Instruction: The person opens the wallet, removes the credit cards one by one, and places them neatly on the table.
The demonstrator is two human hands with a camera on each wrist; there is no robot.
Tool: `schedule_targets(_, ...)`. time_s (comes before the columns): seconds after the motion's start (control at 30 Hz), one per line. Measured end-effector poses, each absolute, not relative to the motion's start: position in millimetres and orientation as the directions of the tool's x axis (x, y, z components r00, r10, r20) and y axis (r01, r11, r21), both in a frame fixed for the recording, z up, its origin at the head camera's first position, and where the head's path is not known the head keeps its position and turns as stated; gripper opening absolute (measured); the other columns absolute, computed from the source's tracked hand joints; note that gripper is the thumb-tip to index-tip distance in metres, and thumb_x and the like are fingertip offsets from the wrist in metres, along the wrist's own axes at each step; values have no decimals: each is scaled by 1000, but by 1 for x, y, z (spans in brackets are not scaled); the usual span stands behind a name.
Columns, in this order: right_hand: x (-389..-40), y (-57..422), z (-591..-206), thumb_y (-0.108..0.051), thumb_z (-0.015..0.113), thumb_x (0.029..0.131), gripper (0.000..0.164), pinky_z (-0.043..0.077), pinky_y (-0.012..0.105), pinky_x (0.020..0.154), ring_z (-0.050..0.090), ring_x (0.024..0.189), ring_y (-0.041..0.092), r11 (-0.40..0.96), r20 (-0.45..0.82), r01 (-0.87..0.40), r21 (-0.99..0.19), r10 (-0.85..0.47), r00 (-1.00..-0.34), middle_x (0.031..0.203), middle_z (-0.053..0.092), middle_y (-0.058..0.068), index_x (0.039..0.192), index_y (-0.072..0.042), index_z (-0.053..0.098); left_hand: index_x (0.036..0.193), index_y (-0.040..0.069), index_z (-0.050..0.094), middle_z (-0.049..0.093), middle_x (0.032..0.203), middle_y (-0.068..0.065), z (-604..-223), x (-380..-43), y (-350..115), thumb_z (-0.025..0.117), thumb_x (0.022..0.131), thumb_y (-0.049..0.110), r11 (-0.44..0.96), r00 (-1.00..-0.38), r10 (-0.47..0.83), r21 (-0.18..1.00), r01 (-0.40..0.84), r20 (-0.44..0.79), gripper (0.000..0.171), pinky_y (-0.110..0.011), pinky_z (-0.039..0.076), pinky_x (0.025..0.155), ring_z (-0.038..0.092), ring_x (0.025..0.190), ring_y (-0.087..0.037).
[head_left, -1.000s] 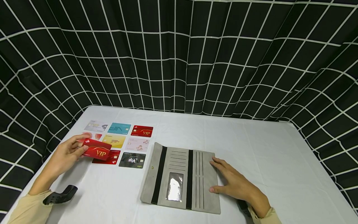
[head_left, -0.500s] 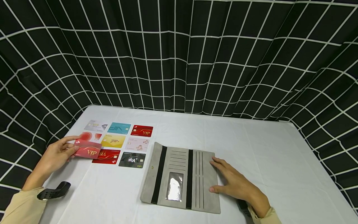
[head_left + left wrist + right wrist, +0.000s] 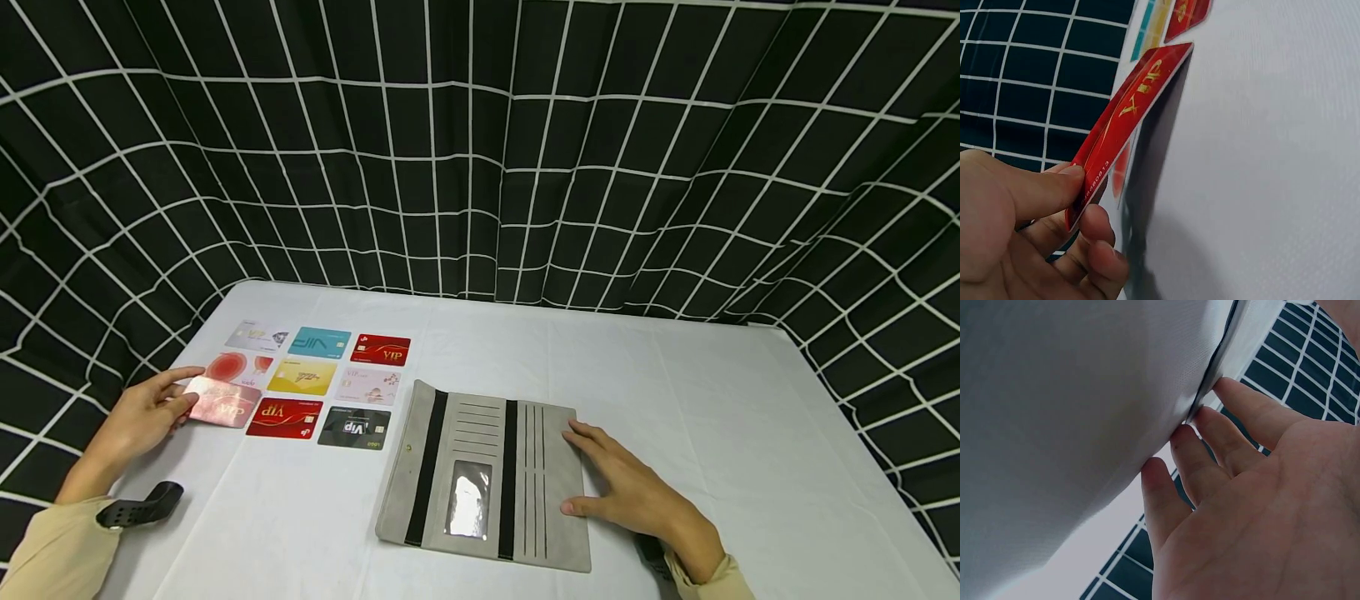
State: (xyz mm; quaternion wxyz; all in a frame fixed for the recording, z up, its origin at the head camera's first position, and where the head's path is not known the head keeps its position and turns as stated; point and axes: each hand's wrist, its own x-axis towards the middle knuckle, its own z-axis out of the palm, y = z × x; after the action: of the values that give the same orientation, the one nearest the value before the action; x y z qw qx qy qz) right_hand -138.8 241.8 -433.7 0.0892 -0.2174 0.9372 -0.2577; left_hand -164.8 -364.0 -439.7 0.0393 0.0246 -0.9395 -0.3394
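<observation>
A red VIP card (image 3: 1129, 119) is pinched by its near end between the thumb and fingers of my left hand (image 3: 146, 417). In the left wrist view the card is tilted, and a gap with shadow shows under it. It sits at the front left of several cards, beside another red VIP card (image 3: 285, 418). My right hand (image 3: 630, 483) has its fingers extended, and its fingertips touch the right edge of an unfolded grey wallet (image 3: 551, 483). The wallet has card slots, black bands and a clear window (image 3: 468, 500).
Behind and beside the held card lie a pink-red card (image 3: 238, 367), a yellow card (image 3: 302, 377), a teal card (image 3: 319, 342), a silver card (image 3: 257, 336), a pale pink card (image 3: 369, 387), a black card (image 3: 354, 428) and a third red card (image 3: 380, 350). A black grid curtain (image 3: 480, 167) borders the white table (image 3: 712, 400).
My left hand has moved left with the red VIP card and lowered it, uncovering the red card beside it. The right hand and wallet have stayed put.
</observation>
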Motion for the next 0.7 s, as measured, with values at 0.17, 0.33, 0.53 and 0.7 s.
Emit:
schedule_targets(0.17,-138,242,-433,-58,76,77,92,40,61,105,39,141,42,769,-53,-360,-528,-453,-890,156,37,15,147,-7,44,136,-8,49,60,92,-12,-441,-167,-369,53,102,16,792,-997,-76,608,-52,14,42,-21,41,55,47,66,-1)
schedule_targets(0.33,-138,242,-434,-57,77,78,92,40,60,104,40,141,42,767,-44,-365,-527,-453,-890,156,38,15,147,-7,44,137,-10,48,59,107,-28,-443,-167,-373,52,102,19,802,-995,-97,590,-95,-27,45,-19,40,60,44,75,5)
schedule_targets(0.53,-139,242,-434,-57,77,78,92,40,61,105,40,140,42,767,-41,-368,-526,-455,-890,156,38,15,147,-7,45,129,-15,47,59,107,-37,-444,-170,-369,52,100,11,814,-990,-140,565,-134,-33,40,-23,40,64,59,85,-27)
schedule_targets(0.7,-139,241,-434,-57,77,78,91,40,61,105,39,141,42,765,-49,-364,-531,-457,-888,156,37,14,147,-7,44,123,-18,47,60,104,-39,-444,-172,-365,53,97,6,823,-985,-171,547,-157,-25,36,-29,39,66,61,85,-36)
